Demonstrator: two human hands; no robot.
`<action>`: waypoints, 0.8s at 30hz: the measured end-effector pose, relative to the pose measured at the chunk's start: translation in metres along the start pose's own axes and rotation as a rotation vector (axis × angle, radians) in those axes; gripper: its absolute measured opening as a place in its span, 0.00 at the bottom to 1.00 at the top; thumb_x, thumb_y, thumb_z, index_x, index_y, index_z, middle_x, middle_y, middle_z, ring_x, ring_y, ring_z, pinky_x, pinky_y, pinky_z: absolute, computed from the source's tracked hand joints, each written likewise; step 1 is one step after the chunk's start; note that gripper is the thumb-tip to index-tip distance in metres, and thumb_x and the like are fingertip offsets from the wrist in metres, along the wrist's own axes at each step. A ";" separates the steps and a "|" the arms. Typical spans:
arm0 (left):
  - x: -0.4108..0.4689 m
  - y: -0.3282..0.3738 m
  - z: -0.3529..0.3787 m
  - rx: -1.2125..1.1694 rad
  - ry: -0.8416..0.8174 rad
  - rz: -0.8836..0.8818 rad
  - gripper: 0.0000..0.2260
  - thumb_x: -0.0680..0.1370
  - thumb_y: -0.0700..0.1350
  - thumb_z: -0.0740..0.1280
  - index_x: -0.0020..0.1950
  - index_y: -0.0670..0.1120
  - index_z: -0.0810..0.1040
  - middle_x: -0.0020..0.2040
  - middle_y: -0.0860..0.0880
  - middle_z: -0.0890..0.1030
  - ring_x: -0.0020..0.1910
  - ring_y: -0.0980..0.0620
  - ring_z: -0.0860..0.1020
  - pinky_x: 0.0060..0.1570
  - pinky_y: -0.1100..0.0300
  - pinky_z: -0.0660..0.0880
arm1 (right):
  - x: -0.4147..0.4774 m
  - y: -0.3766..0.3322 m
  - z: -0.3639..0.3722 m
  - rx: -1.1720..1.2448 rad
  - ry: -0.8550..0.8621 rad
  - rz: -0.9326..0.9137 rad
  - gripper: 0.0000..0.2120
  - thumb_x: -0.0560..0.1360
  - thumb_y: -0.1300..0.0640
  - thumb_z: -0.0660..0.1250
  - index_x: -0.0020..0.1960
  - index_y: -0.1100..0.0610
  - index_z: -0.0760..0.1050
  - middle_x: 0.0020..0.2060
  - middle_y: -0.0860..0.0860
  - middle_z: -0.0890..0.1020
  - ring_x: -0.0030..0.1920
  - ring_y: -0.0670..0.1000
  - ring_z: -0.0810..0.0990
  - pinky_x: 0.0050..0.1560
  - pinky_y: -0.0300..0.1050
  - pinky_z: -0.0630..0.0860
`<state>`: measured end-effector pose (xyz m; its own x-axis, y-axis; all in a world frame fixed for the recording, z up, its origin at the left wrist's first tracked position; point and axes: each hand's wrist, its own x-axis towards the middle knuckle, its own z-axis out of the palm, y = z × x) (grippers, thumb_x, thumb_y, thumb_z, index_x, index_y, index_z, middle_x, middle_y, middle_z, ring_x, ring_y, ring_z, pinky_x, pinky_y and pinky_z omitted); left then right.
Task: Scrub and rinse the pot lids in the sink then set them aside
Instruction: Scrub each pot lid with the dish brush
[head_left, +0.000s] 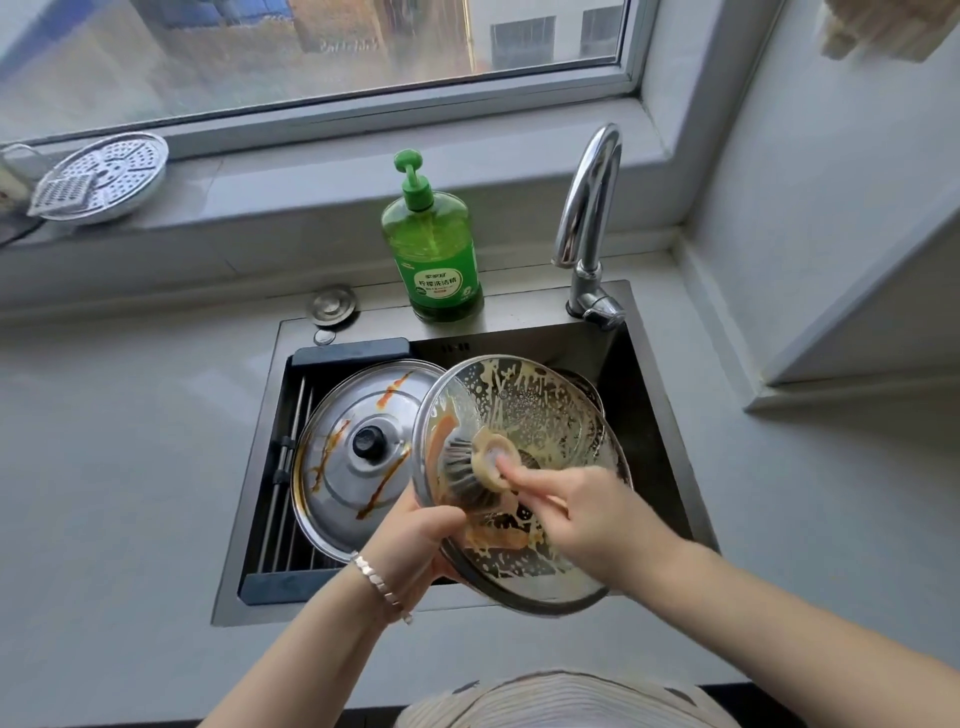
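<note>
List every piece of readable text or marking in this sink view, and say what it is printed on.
"柠檬洗洁精": large white characters on the label of the green dish soap bottle behind the sink.
Orange badge above them on that label: brand characters, too blurred to read surely.
Small print and round logo low on the label: too small to read.
Small dark marks on the sink's back wall: not legible.
Nothing else carries text.

I'm seeing a clear glass lid (540, 415) with a metal rim, filmed in yellowish suds, and 1 glossy stainless steel lid (343, 493) streaked with brown sauce. The brushed-metal sink (524, 312) is looking matt beside the polished chrome faucet (589, 208) and the translucent green plastic soap bottle (434, 249).
</note>
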<state>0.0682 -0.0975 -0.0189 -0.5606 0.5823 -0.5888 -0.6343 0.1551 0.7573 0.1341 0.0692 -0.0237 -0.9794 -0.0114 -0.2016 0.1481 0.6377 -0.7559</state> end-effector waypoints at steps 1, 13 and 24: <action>-0.002 -0.001 -0.001 -0.004 0.003 -0.003 0.27 0.61 0.33 0.59 0.59 0.43 0.71 0.50 0.36 0.82 0.44 0.34 0.82 0.30 0.48 0.80 | 0.006 0.011 -0.007 0.006 0.031 0.049 0.18 0.80 0.56 0.58 0.66 0.40 0.67 0.32 0.46 0.79 0.22 0.44 0.66 0.25 0.34 0.63; 0.000 0.003 0.017 0.037 -0.016 -0.009 0.30 0.60 0.31 0.57 0.60 0.50 0.68 0.46 0.37 0.82 0.40 0.38 0.82 0.31 0.50 0.80 | 0.027 0.029 -0.019 0.046 0.195 0.222 0.17 0.81 0.56 0.56 0.67 0.48 0.71 0.33 0.48 0.79 0.26 0.44 0.69 0.26 0.35 0.64; -0.005 0.007 0.019 -0.008 -0.039 -0.052 0.18 0.64 0.28 0.55 0.52 0.36 0.70 0.30 0.45 0.82 0.25 0.48 0.80 0.20 0.57 0.75 | 0.027 -0.002 -0.005 0.042 0.164 -0.005 0.19 0.80 0.58 0.57 0.69 0.45 0.66 0.31 0.48 0.77 0.25 0.43 0.65 0.28 0.40 0.64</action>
<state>0.0769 -0.0841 -0.0058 -0.5054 0.6046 -0.6156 -0.6662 0.1801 0.7237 0.1070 0.0715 -0.0246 -0.9889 0.1132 -0.0963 0.1454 0.6048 -0.7830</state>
